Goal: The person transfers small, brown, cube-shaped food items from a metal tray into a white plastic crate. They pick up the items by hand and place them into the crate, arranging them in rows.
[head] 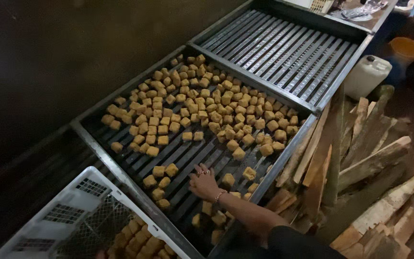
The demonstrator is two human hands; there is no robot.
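Note:
My right hand (203, 183), wearing a ring and a bracelet, reaches in from the lower right and lies palm down on a slatted metal rack (283, 158). Its fingers are spread slightly and hold nothing that I can see. Several golden-brown fried cubes (207, 103) cover the far part of the rack. Loose cubes lie close around the hand, one (228, 180) just to its right and a pair (165, 170) to its left. My left hand is out of sight.
A white plastic crate (68, 206) at the lower left holds more cubes (137, 240). An empty slatted rack (283, 52) lies beyond. Split firewood (370, 163) is stacked at the right, with a white jug (367, 74) and an orange bucket (405, 48) behind it.

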